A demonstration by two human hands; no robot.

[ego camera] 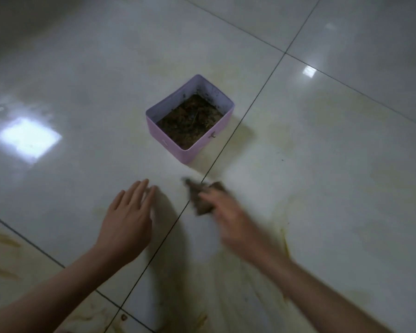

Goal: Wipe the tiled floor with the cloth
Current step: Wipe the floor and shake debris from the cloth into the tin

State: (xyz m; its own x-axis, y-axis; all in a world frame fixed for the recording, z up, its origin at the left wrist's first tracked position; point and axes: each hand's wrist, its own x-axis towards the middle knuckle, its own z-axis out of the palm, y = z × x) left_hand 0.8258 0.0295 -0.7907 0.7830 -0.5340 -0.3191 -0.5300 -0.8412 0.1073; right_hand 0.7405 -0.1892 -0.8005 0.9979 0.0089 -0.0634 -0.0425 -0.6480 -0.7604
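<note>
A small brown cloth (197,195) lies on the glossy white tiled floor (322,164), just below a pink box. My right hand (228,212) lies on top of the cloth, blurred by motion, and its fingers cover part of it. Whether they curl round the cloth or press it flat I cannot tell. My left hand (127,217) is to the left of the cloth with straight fingers, low over the floor, holding nothing. Yellowish smears mark the tile to the right of my right arm (286,241) and at the lower left.
A pink rectangular box (175,143) with dark loose material inside stands on the floor just beyond the cloth. Dark grout lines cross between my hands. A small brown speck (124,317) lies by a tile corner at the bottom.
</note>
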